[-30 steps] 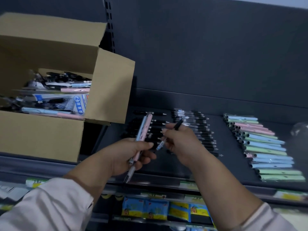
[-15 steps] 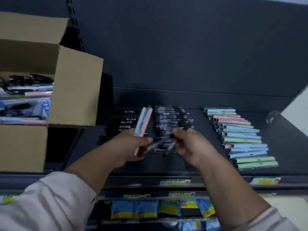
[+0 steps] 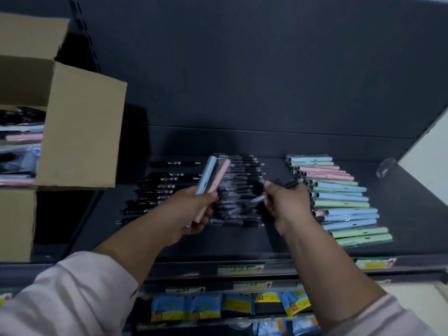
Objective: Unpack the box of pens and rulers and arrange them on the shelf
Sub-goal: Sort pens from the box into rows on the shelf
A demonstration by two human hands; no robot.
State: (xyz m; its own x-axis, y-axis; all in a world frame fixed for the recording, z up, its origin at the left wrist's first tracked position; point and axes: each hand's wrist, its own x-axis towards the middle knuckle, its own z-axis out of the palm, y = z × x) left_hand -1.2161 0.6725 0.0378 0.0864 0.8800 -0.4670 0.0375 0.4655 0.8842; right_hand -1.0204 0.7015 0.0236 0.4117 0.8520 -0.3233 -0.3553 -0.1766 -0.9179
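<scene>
Labels (image 3: 240, 269) on shelf (image 3: 242, 246) edge, unreadable

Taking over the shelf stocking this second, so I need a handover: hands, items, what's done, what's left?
Left hand grips blue and pink pens above the shelf. Right hand pinches one dark pen beside the wrapped pens.
Done: black pens lie left, wrapped pens middle, pastel rows right.
Left: place the held pens; the box holds more stock.

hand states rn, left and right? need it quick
Left hand: closed, grips a blue and a pink pastel pen together.
Right hand: closed, pinches one dark pen over the shelf.
</scene>
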